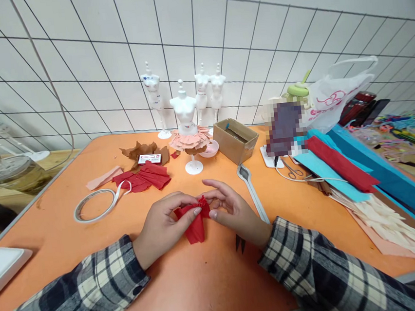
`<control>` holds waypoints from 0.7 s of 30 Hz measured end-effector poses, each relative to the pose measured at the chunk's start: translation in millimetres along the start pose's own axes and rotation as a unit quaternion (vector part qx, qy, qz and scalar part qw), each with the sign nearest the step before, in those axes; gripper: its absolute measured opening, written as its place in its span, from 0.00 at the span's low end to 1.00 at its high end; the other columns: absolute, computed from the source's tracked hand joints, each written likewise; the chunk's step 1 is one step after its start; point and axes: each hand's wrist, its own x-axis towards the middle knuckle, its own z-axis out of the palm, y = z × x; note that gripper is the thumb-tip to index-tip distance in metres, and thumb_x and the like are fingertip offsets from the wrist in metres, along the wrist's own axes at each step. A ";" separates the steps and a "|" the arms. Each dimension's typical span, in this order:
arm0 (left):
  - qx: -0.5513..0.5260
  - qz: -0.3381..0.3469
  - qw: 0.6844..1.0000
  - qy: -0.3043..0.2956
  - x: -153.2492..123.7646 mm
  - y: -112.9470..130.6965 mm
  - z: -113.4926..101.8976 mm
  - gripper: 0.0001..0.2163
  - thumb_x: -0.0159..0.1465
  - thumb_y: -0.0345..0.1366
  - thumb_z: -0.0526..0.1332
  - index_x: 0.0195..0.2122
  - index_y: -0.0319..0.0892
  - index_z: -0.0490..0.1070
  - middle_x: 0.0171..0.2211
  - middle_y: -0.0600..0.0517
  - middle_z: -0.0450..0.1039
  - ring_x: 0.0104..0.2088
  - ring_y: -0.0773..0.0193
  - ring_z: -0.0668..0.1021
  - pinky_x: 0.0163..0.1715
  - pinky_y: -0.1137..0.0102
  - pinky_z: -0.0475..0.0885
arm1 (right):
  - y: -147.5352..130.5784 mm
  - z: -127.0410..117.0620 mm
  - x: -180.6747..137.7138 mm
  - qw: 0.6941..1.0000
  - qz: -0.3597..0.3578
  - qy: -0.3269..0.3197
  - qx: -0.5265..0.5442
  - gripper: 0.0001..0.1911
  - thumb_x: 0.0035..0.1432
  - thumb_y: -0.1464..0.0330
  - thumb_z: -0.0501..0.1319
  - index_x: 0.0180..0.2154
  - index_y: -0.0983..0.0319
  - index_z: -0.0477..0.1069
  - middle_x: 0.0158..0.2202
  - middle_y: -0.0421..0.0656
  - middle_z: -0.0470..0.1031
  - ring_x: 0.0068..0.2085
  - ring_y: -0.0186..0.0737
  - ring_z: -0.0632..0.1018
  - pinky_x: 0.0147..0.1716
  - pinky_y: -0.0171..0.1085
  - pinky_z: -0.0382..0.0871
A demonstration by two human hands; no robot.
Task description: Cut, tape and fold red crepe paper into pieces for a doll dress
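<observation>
Both my hands meet over the middle of the orange table (pixel 205 283). My left hand (pixel 163 226) pinches a piece of red crepe paper (pixel 195 222), thumb on top of its gathered upper edge. My right hand (pixel 229 207) grips the same paper from the right, fingers curled around the bunched top. The paper's loose end hangs down toward me between my wrists. Behind my hands stands a white doll mannequin (pixel 185 113) wearing a pink paper skirt.
A tape roll (pixel 95 205) and a pile of red paper pieces (pixel 145 176) lie at left. A cardboard box (pixel 235 140), a white cutter (pixel 251 190), scissors (pixel 293 169) and stacked crepe sheets (pixel 356 170) sit at right. More mannequins (pixel 208 89) line the wall.
</observation>
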 end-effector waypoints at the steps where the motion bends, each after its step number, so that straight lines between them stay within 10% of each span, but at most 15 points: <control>1: 0.017 0.041 0.999 -0.004 -0.2 -0.8 -2.1 0.04 0.62 0.33 0.60 0.34 0.41 0.75 0.31 0.50 0.79 0.31 0.65 0.79 0.34 0.73 0.72 | -0.7 -1.6 0.0 0.999 -0.022 -0.009 -0.029 0.27 0.58 0.70 0.62 0.59 0.57 0.62 0.50 0.46 0.76 0.48 0.40 0.76 0.48 0.42 0.67; 10: 0.143 0.209 0.967 -0.010 -1.8 -6.2 -9.2 0.07 0.62 0.30 0.58 0.37 0.44 0.75 0.32 0.50 0.80 0.33 0.63 0.78 0.37 0.67 0.70 | -9.5 -1.3 2.0 0.980 -0.143 0.033 -0.136 0.07 0.54 0.74 0.63 0.27 0.59 0.67 0.32 0.41 0.76 0.37 0.39 0.75 0.44 0.42 0.69; 18: 0.147 0.221 0.963 0.037 -3.3 -7.3 -9.4 0.07 0.61 0.28 0.59 0.38 0.45 0.74 0.31 0.51 0.80 0.32 0.64 0.77 0.40 0.66 0.70 | -5.4 2.0 -0.8 0.985 -0.129 0.027 -0.113 0.12 0.54 0.75 0.62 0.41 0.58 0.67 0.34 0.41 0.74 0.36 0.36 0.76 0.42 0.39 0.71; 21: 0.142 0.214 0.966 0.029 -3.8 -5.1 -8.6 0.06 0.62 0.30 0.59 0.37 0.46 0.75 0.30 0.51 0.80 0.31 0.64 0.78 0.40 0.65 0.70 | -8.9 2.1 0.2 0.974 -0.167 0.003 -0.154 0.07 0.54 0.77 0.60 0.31 0.58 0.69 0.32 0.41 0.76 0.36 0.37 0.76 0.41 0.39 0.71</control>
